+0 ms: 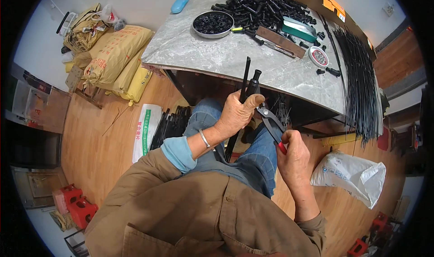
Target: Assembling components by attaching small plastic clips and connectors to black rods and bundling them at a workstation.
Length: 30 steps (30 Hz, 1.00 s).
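My left hand [238, 111] is closed around a black tubular part with a capped end [254, 81] and a slim black rod [246, 78], both held upright above my lap before the table's near edge. Closed in my right hand [294, 156] is a pair of pliers with dark metal arms [273, 125] and a red grip. Their jaw end reaches the left thumb, beside the tubular part. Whether the jaws touch that part, I cannot tell. The lower stretch of the held pieces is partly hidden behind the left hand.
On the grey marbled table [181, 53] lie a heap of black plastic parts [266, 8], a round tray of small black rings [213, 23], a green box [299, 29] and a small white bowl [318, 56]. Long black rods [359, 85] hang over its right edge. Sacks [118, 58] are stacked left.
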Available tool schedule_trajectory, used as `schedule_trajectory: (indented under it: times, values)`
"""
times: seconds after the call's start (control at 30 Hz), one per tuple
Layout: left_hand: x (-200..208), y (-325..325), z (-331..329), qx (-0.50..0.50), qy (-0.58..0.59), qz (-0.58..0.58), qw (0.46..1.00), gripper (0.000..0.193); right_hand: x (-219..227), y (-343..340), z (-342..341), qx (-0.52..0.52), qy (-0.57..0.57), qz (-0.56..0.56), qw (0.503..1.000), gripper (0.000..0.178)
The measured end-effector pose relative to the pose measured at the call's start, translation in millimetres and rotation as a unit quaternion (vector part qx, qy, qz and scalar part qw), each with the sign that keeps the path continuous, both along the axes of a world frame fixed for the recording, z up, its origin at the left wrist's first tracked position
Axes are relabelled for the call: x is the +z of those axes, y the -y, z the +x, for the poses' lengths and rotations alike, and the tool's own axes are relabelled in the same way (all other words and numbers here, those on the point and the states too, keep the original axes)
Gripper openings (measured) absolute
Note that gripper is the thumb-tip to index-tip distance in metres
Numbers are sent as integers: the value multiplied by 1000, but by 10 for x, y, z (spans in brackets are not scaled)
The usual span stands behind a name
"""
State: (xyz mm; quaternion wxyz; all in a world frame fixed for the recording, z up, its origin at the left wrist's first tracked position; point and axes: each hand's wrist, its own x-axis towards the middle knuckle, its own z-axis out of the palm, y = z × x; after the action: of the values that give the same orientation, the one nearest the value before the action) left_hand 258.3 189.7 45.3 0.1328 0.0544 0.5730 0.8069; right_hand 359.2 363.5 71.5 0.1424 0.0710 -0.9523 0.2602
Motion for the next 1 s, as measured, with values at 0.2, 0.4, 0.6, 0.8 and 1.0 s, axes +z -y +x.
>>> schedule_trajectory:
  times: [0.2,0.4,0.6,0.8,1.0]
  values:
    - [-54,20,-25,-37,-1,-17,999,51,1,-188,-75,60,356,-447,818,25]
    - [46,40,-21,-46,-5,-24,999,51,341,-332,-292,161,558,-293,759,28]
    - [-19,104,-75,-74,-3,25,997,50,142,-329,-276,174,-43,-46,983,17]
    - [36,90,-15,-100,-4,57,993,63,-23,-371,-53,173,549,-538,615,19]
    - [66,84,10,-58,-7,19,998,57,250,-334,-211,190,94,-79,974,17]
